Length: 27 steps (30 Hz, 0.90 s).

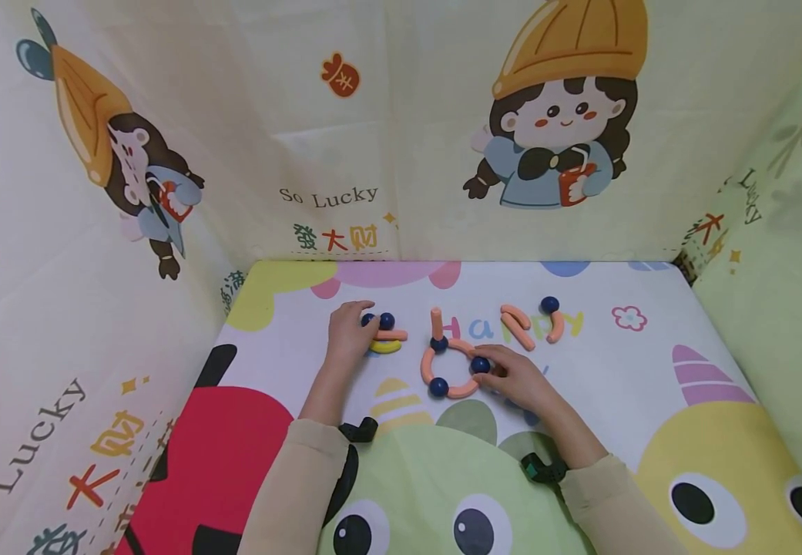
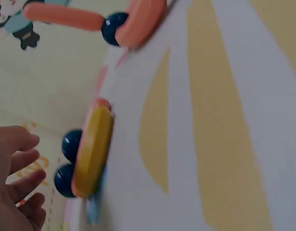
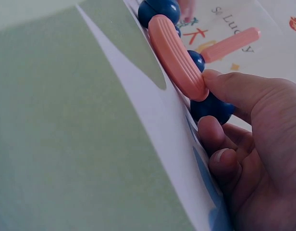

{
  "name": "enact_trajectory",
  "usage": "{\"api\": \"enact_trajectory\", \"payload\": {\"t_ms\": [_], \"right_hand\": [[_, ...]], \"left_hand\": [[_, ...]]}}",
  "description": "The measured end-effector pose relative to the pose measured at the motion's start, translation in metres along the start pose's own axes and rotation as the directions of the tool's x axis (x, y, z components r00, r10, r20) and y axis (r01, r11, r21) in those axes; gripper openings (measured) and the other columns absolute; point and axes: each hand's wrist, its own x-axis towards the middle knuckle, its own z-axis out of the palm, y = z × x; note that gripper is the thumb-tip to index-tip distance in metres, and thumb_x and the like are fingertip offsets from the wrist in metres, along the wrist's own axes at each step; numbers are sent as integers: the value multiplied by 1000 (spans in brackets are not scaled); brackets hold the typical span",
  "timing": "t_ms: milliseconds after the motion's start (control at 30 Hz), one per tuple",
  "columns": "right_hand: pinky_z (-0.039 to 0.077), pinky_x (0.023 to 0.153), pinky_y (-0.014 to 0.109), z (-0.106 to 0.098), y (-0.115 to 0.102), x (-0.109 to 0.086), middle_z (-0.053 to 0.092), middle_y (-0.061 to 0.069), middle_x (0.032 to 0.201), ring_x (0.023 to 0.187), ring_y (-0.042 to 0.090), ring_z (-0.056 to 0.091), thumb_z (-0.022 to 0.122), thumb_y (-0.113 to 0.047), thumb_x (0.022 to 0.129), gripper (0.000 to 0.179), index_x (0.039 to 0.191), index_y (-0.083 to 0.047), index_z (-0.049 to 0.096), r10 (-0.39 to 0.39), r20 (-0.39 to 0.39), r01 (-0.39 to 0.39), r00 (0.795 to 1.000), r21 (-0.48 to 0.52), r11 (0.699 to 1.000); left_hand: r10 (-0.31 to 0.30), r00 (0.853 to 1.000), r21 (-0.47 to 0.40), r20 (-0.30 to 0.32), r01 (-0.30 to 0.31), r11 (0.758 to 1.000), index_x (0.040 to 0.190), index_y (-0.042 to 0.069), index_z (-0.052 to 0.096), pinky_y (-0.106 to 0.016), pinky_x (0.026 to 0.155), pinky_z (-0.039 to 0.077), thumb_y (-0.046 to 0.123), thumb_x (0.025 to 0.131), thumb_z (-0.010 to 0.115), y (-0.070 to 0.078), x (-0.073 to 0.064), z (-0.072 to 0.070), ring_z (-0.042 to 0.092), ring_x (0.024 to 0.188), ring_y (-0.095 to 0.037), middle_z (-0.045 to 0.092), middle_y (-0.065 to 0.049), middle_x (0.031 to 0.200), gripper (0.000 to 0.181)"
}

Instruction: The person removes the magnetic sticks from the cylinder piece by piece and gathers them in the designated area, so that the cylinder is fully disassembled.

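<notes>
On the printed tabletop lies a ring [image 1: 427,365] of curved pink rods joined by dark blue balls, with a straight pink rod [image 1: 436,322] standing out from its far side. My right hand [image 1: 511,375] pinches the blue ball [image 3: 211,109] at the ring's right side, its thumb touching the end of a curved pink rod [image 3: 177,55]. My left hand [image 1: 352,331] is beside two blue balls [image 2: 66,179]; the left wrist view shows its fingers loosely bent and apart from them. A straight pink rod [image 1: 392,335] and a curved yellow rod [image 1: 385,348] lie against those balls.
Right of the ring, a curved pink rod [image 1: 515,315] and a straight one [image 1: 518,332] lie close together. Farther right, a blue ball [image 1: 549,305] touches another curved pink rod [image 1: 555,327]. Printed cloth walls [image 1: 428,154] stand behind and on both sides of the table.
</notes>
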Motion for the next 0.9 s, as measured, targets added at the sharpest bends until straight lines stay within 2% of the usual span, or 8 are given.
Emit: {"api": "enact_trajectory", "payload": {"t_ms": [100,167,267,367,467,600,700,900], "right_hand": [[46,68,27,0,-1,0,57,-1,138,80,14,54,70,-43,90,48,136,-33,59,2,4,-2,1000,3,1000],[46,68,27,0,-1,0,57,-1,138,80,14,54,70,-43,90,48,135,-33,59,5,3,-5,1000,4,1000],[46,68,27,-1,-2,-1,57,-1,138,80,14,54,70,-43,90,48,136,-32,59,6,1,-6,1000,6,1000],[46,68,27,-1,-2,-1,57,-1,138,80,13,54,70,-43,90,48,136,-32,59,4,0,-4,1000,8,1000],[46,68,27,0,-1,-1,57,0,138,80,13,54,70,-42,91,47,136,-32,59,-2,-3,2,1000,8,1000],[46,69,26,1,1,0,58,0,138,80,11,55,70,-42,90,47,135,-31,60,-30,-16,30,999,2,1000],[46,70,26,1,2,0,59,-1,137,79,10,54,71,-42,90,47,134,-31,60,-43,-25,43,999,0,999],[45,68,27,0,2,0,59,-2,137,77,12,53,71,-44,89,48,135,-33,60,-29,-22,29,999,4,1000]], "left_hand": [[67,997,-63,39,-64,996,133,21,61,-48,112,38,35,96,61,15,-6,0,45,132,-28,53,-4,140,39],[125,988,-121,95,-113,986,133,23,61,-46,107,43,37,97,62,24,-9,1,51,125,-25,56,-1,136,39],[211,959,-172,187,-179,969,135,26,60,-42,98,49,40,96,63,34,-13,4,57,112,-20,59,2,132,41],[250,931,-193,265,-203,960,137,28,57,-37,93,50,43,95,63,41,-17,11,59,108,-14,60,6,131,45],[229,922,-208,311,-169,964,138,34,55,-34,90,51,48,95,62,45,-19,21,61,108,-11,61,11,133,46],[148,922,-266,359,-51,963,138,40,53,-32,84,51,52,93,62,48,-21,33,62,103,-11,61,15,131,47],[112,920,-291,376,3,957,136,40,55,-32,84,50,54,92,63,49,-21,41,61,99,-13,62,15,127,47],[127,923,-267,364,-27,963,132,33,59,-35,91,49,52,93,62,47,-22,52,62,93,-12,65,8,119,43]]}}
